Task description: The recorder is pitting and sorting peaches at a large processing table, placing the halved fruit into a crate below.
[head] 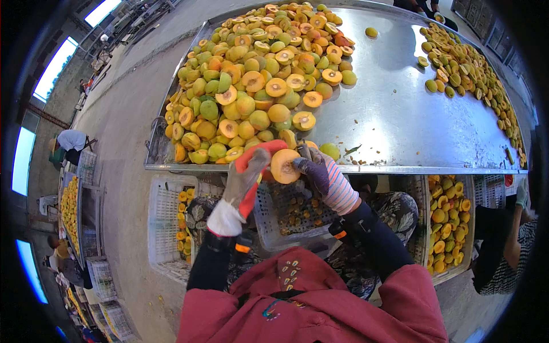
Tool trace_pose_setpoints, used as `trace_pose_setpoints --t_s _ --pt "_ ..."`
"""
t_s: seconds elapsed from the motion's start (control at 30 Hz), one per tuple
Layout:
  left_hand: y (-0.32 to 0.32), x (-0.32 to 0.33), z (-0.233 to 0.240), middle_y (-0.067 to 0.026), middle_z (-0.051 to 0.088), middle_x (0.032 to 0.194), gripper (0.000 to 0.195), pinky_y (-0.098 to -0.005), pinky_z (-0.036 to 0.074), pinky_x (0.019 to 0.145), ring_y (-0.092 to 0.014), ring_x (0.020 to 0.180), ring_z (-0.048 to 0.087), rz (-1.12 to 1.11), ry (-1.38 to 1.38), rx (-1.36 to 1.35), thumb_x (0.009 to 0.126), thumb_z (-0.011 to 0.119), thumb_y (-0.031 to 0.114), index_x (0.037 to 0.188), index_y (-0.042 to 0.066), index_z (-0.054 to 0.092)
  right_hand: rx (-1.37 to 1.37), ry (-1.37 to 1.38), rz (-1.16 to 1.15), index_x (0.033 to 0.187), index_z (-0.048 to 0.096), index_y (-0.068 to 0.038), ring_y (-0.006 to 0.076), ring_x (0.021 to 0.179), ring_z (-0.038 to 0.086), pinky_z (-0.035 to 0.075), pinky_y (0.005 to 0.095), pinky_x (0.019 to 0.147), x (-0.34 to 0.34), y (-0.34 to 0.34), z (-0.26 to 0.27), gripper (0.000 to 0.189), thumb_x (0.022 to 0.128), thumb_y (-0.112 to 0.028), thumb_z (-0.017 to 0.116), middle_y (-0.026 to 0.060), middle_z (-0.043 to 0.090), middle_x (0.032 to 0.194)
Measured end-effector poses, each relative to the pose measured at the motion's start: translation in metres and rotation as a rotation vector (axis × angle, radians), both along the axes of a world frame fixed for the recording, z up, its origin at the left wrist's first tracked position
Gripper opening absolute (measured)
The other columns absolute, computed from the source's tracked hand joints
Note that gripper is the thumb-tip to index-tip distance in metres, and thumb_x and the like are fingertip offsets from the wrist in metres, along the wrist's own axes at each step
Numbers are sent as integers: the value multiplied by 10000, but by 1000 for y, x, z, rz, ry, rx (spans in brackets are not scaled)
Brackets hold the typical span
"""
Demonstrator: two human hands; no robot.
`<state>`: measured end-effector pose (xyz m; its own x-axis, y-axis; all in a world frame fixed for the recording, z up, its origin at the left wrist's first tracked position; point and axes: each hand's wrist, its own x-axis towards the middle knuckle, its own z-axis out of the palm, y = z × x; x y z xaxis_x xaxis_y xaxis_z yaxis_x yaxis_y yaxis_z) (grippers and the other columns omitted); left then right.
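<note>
Above the near edge of the metal-topped table (pixel 386 124), both gloved hands meet at a halved yellow peach (pixel 285 168). Its cut face and brownish pit hollow face up towards me. My left hand (pixel 251 171), in a red and grey glove, curls around the fruit's far left side. My right hand (pixel 319 173), in a striped glove with dark fingertips, has its thumb on the peach's right edge. Its other fingers are bent, and what lies under them is partly hidden. Just beyond, a large heap of whole and halved peaches (pixel 248 85) covers the table's left part.
Beneath my hands stands a plastic crate (pixel 268 233) holding small brown pieces. A white crate (pixel 161 223) at left and another crate (pixel 469 240) at right contain peach halves. A second heap (pixel 467 68) lines the table's right side. Co-workers sit at right and far left.
</note>
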<state>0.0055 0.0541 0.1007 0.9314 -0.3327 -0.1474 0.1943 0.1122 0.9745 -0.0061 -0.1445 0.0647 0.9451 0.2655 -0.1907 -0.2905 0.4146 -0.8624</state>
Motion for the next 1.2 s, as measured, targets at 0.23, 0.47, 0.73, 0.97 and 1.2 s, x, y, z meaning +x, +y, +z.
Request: trace_pose_setpoints --t_s 0.23,0.47,0.73,0.97,1.2 --pt "-36 -31 -39 -188 439 1511 709 -442 289 1200 -303 1421 395 140 -201 -416 1019 489 517 1512 30 341 407 105 95 1146 585 -49 74 610 573 454 234 495 -15 19 -8 282 981 -277 612 8 625 888" --pt "-26 -22 -47 -153 505 1444 724 -444 428 1084 -299 1242 558 314 110 -734 1005 460 592 1492 61 392 179 155 168 1182 567 -50 83 654 587 467 236 537 -20 15 3 307 990 -287 601 16 628 967" --pt "-7 -22 -68 -132 588 1346 607 -458 455 1063 -292 1206 581 300 104 -739 1035 415 556 1449 114 465 -59 98 117 1132 561 -66 69 590 534 435 230 513 -20 25 4 278 1007 -315 571 -15 573 820" --pt "-20 -28 -55 -134 570 1361 489 -441 437 1091 -258 1229 572 299 -2 -544 1052 469 422 1430 113 487 -75 -236 -102 1137 574 -27 101 816 512 462 251 722 -15 43 -56 297 972 -267 631 -2 580 914" --pt "-12 -36 -41 -139 552 1398 400 -476 582 883 -280 1204 599 192 179 -315 1002 583 200 1367 67 488 -67 60 -12 1063 580 -49 56 726 524 429 229 593 -4 10 0 186 948 -169 663 -11 603 916"
